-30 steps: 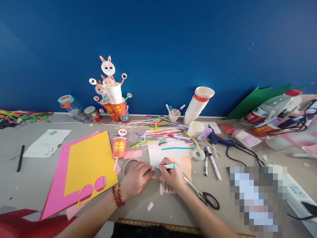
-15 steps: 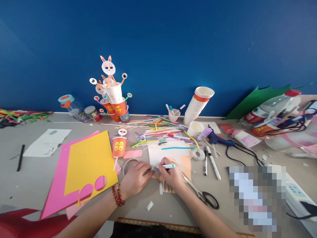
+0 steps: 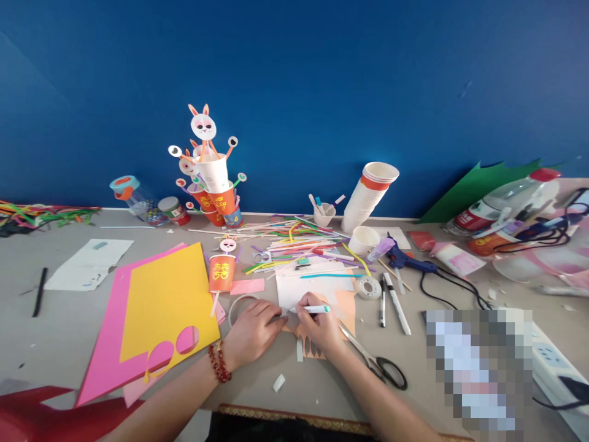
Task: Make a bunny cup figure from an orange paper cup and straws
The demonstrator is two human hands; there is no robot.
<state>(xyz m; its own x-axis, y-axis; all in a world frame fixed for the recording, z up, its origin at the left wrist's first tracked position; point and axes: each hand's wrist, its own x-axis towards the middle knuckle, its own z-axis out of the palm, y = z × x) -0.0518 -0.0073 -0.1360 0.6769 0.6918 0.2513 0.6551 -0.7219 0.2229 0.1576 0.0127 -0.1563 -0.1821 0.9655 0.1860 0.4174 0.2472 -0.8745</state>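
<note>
Head view: marker (image 3: 318, 309) pinched in right hand (image 3: 319, 326), tip near left hand (image 3: 254, 328), grip unclear.

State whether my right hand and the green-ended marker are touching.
Touching. The head view shows the right hand gripping the marker, its white barrel lying against the hand with no gap.

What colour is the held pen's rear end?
The pen's rear end is mint green; best view: head.
</note>
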